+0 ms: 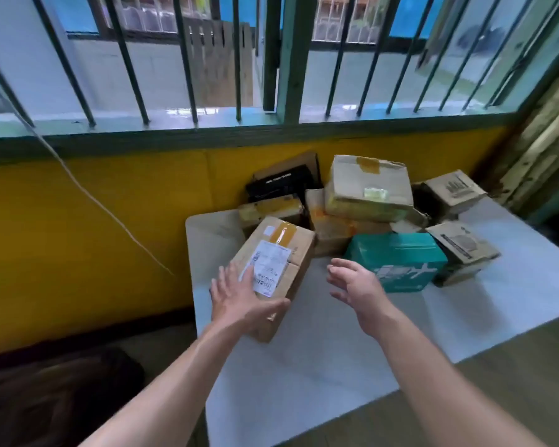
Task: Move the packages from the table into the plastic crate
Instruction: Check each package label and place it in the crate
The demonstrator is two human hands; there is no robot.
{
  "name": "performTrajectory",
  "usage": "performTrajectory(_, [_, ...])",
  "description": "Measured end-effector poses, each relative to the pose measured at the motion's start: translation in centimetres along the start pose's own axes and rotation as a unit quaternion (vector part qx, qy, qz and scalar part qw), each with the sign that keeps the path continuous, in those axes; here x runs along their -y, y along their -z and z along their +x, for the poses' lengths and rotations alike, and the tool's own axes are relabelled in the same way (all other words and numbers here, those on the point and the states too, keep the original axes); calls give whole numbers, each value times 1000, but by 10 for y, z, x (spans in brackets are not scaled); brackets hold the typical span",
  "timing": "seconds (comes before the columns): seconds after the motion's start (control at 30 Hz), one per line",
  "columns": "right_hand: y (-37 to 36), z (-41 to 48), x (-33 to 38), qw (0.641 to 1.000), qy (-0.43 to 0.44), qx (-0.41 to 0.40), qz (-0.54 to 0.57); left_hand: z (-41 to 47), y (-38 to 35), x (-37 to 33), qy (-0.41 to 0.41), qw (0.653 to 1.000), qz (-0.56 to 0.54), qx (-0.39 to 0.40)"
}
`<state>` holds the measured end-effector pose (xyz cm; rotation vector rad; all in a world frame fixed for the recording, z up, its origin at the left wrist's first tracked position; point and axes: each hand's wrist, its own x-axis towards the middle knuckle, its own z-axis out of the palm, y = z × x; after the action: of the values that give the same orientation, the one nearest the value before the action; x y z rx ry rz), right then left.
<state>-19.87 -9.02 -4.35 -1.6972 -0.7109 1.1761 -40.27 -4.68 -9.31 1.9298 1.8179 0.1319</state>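
Cardboard box point(273, 272), long axis running away-right: left hand point(239, 298) flat on near end, right hand point(357, 290) open, empty, just beside.

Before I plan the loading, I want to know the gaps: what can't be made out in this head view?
Plastic crate: nowhere in the head view, so its place is unknown.
Label on the nearest box: head view, print too small; the left hand covers its corner.
Black package: head view, mostly hidden behind the taped box in front.
Table: head view, right side cut by the frame edge.
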Motion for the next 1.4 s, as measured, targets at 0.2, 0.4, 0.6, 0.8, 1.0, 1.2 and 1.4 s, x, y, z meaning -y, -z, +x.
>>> performTrajectory(0.2, [-17, 68, 18, 994, 11, 84, -71, -1, -16, 1, 14, 998, 67, 0])
performTrajectory(0.4, [-26, 106, 34, 958, 110, 140, -223, -13, -4, 19, -27, 998, 38, 31])
performTrajectory(0.6, [-22, 127, 15, 917, 130, 200, -319, -44, -16, 26, 65, 964, -241, -91])
performTrajectory(0.8, [-3, 121, -12, 957, 0, 262, -127, -50, -36, 13, 230, 732, -617, -176])
performTrajectory(1.0, [9, 100, -21, 951, -37, 308, 14, -62, -34, 3, 173, 743, -617, -195])
performTrajectory(1.2, [18, 77, 33, 953, 52, 288, 78, -75, 16, -21, 73, 713, -637, -282])
performTrajectory(1.4, [36, 34, 89, 943, 140, 251, 166, -99, 69, -47, -46, 684, -639, -349])
